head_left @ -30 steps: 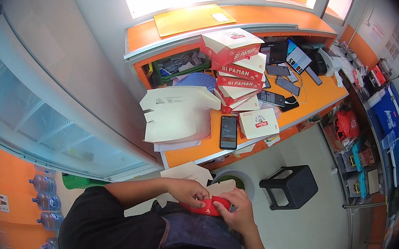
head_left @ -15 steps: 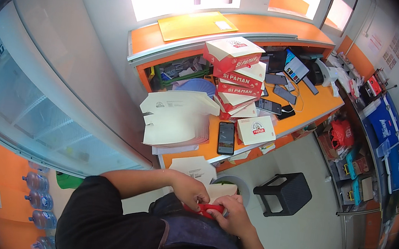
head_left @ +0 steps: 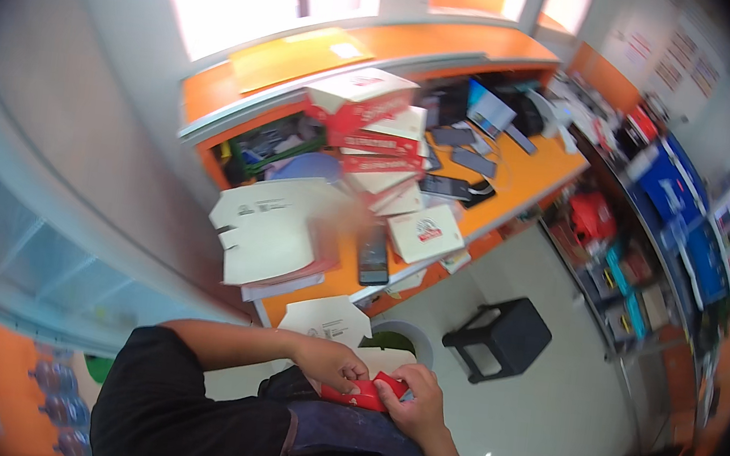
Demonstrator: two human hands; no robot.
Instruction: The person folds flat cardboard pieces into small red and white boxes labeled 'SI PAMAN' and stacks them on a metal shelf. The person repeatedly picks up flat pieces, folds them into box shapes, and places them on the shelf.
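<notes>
Close against my body I hold a partly folded red-and-white food box (head_left: 350, 395). My left hand (head_left: 331, 365) pinches its red side panel. At the other end my right hand (head_left: 419, 403) grips a red flap, thumb on top. Part of the box's pale inner side shows beyond my fingers, and an open white flap (head_left: 328, 318) extends toward the desk. A stack of flat white cartons (head_left: 270, 231) lies on the orange desk ahead. Behind it to the right rises a leaning pile of folded red-and-white boxes (head_left: 378, 153).
One folded box (head_left: 426, 233) and a dark phone (head_left: 374, 256) rest near the desk's front edge (head_left: 472, 237). A black stool (head_left: 501, 338) stands on the floor to the right. A glass-fronted fridge (head_left: 47, 255) is at left, and a shelf holds blue things (head_left: 676, 187) at right.
The view has turned, so the desk and stool appear farther left. Both hands still hold the box; its red panel now lies more exposed between them, with the right-hand flap raised.
</notes>
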